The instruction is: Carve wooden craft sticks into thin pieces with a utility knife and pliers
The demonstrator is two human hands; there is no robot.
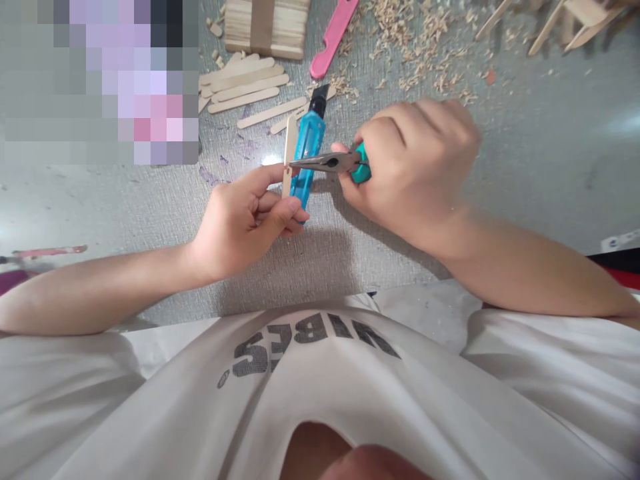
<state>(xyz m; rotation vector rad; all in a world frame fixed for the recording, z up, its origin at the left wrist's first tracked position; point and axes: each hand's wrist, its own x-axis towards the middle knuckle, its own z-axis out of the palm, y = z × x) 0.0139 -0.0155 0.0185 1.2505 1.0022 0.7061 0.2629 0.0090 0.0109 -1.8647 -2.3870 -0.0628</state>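
Note:
My left hand [245, 220] is closed, pinching a wooden craft stick [290, 143] upright between thumb and fingers. A small notch or mark shows partway along the stick. My right hand [415, 160] is wrapped around the green handles of needle-nose pliers [330, 162]. The narrow jaws point left, and their tips meet the stick just above my left fingers. Directly behind the stick and pliers is a blue utility knife [309, 133] with a dark blade end. My left fingertips cover its lower end; I cannot tell whether they grip it or only pass over it.
Loose craft sticks [247, 83] lie beyond my left hand, near a banded bundle of sticks [290, 30]. A pink tool handle [333, 40] lies beside scattered wood shavings [420, 33]. Assembled wooden pieces [580, 23] stand at the far right. A blurred-out patch covers the upper left.

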